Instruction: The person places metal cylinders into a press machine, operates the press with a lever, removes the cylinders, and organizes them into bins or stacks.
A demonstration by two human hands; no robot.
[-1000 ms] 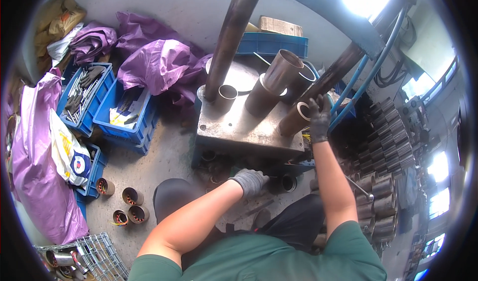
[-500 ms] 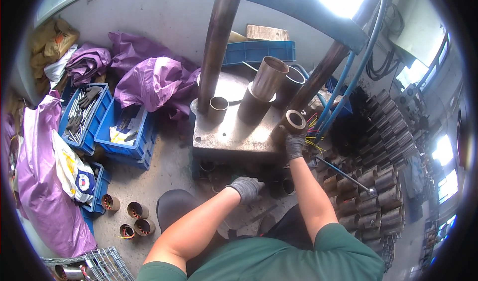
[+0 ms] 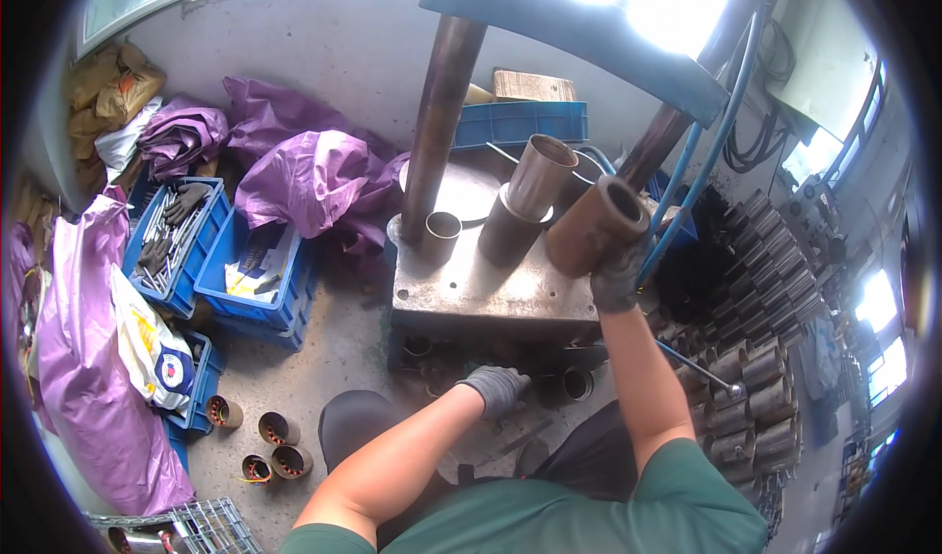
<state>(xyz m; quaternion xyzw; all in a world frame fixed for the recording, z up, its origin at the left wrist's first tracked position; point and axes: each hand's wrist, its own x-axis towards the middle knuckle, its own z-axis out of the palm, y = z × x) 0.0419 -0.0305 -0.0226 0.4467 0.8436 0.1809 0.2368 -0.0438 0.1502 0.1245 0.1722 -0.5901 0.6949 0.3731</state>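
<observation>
My right hand (image 3: 618, 277), in a grey glove, is wrapped round a brown thick-walled metal cylinder (image 3: 592, 228). It holds the cylinder tilted over the right side of the metal press table (image 3: 491, 294). In front of the table and lower down, my gloved left hand (image 3: 498, 389) has its fingers curled; what lies in them is hidden. On the table a lighter metal tube (image 3: 542, 176) stands in a ring atop a dark cylinder (image 3: 507, 230). A short open tube (image 3: 442, 237) stands left of them, beside the press column (image 3: 446, 112).
Blue crates (image 3: 257, 269) and purple sheeting (image 3: 304, 181) lie left. Several short cylinders with red inside (image 3: 280, 426) stand on the floor. Stacked metal tubes (image 3: 765, 407) fill the right, behind a ball-ended lever (image 3: 733, 391). Blue hoses (image 3: 687, 196) run beside the right column.
My right hand has raised the brown cylinder, which now leans with more of its side showing. My left hand stays low before the table. The view has shifted slightly.
</observation>
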